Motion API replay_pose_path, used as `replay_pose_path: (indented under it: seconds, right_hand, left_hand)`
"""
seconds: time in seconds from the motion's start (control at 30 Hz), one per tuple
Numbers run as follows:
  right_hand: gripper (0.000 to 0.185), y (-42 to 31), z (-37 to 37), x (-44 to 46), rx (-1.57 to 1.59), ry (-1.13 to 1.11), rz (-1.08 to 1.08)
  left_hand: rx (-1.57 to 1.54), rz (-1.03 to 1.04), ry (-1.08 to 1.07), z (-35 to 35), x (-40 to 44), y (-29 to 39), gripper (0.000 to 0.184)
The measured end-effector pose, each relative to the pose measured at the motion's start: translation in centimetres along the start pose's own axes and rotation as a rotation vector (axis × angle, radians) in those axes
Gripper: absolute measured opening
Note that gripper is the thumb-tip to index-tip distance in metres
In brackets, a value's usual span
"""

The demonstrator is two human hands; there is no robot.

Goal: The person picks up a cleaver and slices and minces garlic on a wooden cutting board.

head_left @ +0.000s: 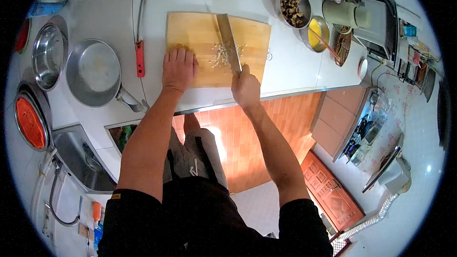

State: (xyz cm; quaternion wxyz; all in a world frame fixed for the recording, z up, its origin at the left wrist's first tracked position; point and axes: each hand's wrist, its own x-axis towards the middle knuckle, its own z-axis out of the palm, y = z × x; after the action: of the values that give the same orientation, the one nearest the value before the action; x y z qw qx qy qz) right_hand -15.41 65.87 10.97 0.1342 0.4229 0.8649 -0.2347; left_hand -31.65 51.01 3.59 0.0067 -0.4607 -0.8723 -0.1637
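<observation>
A wooden cutting board (190,31) lies on the white counter. My right hand (246,87) is wrapped round the handle of a broad knife (229,40), whose blade points away from me over the board. Small pale chopped pieces (220,56) lie beside the blade, mostly to its left, with a few to its right. My left hand (179,68) rests on the board's left part, palm down, its fingers laid flat and nothing visible in them.
Left of the board are a ladle with a red handle (140,59), a pan (94,74), a steel bowl (49,57) and a sink (83,159). At the right stand a bowl of dark pieces (293,8) and a bowl of yellow liquid (315,33) with chopsticks.
</observation>
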Motion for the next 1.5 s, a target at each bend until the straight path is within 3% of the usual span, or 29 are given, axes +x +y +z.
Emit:
replay_pose_path:
  seconds: [0.1,0.17,0.27,0.33,0.57,0.97,1.13,1.2,1.5]
  right_hand:
    - [0.022,-0.2,-1.4,-0.1,0.047,-0.011,0.022]
    - [0.022,-0.5,-2.4,0.6,-0.083,-0.047,-0.01]
    - [0.023,0.8,-0.7,0.4,-0.017,-0.058,0.038]
    - [0.022,0.3,-1.3,0.8,-0.052,-0.077,0.048]
    - [0.017,2.0,-2.1,1.4,-0.113,-0.071,-0.097]
    - [0.022,3.1,-1.8,1.5,-0.075,-0.048,-0.06]
    - [0.022,1.7,-5.7,2.9,-0.166,-0.127,-0.067]
    - [0.023,4.7,-3.2,3.2,-0.105,-0.056,-0.146]
    - [0.025,4.0,-5.1,4.2,-0.168,-0.092,-0.209]
  left_hand:
    - [-0.007,0.007,-0.028,-0.1,-0.5,0.3,0.018]
    - [0.022,-0.007,-0.027,0.0,-0.3,0.1,0.018]
    - [0.015,0.002,0.068,0.1,-0.2,0.2,0.02]
    - [-0.015,-0.009,-0.063,0.3,-0.4,-0.1,0.02]
    - [-0.007,0.004,0.02,0.0,-0.3,0.3,0.019]
    - [0.018,0.024,0.025,0.2,0.2,-0.2,0.018]
    - [0.003,0.013,0.058,0.0,-0.4,0.2,0.017]
    - [-0.011,0.022,0.03,-0.1,-0.5,0.1,0.017]
    - [-0.002,0.002,-0.026,0.2,-0.7,0.2,0.018]
